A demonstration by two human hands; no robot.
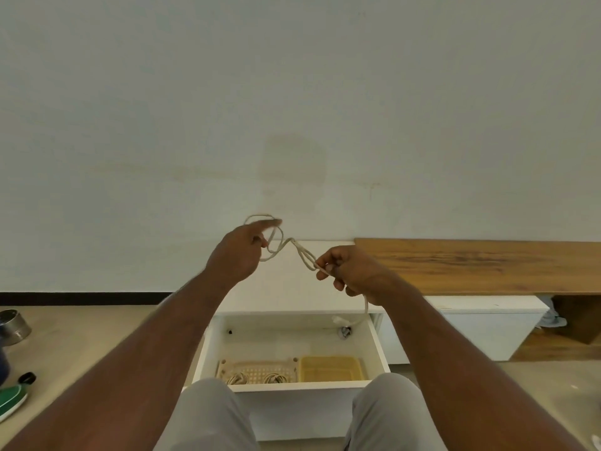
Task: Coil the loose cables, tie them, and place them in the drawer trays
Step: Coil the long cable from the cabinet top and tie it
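- A pale wall [292,109] fills the upper part of the view.
- A wooden shelf [481,265] runs along the wall at right, above a white cabinet [487,323].
- A white drawer [379,340] stands pulled open below the hands, between the person's grey-clad knees [208,415].
- In the drawer's near part sit two trays side by side: a beige tray [257,366] at left and a yellow tray [331,367] at right, touching or nearly so.
- Two coiled cables [273,378] lie in the beige tray.
- The left hand [240,255] is raised over the drawer, fingers curled through loops of a cream cable [294,245]; its fingertip is blurred.
- The right hand [351,271] pinches the same cable between thumb and fingers, level with the left hand and near it.
- The cable crosses itself between the hands; its free end hangs from the right hand down to a plug [340,319] above the drawer's back.
- At far left on the floor: a metal bowl [13,327], a green shoe [11,400] and a small black cap [27,378].
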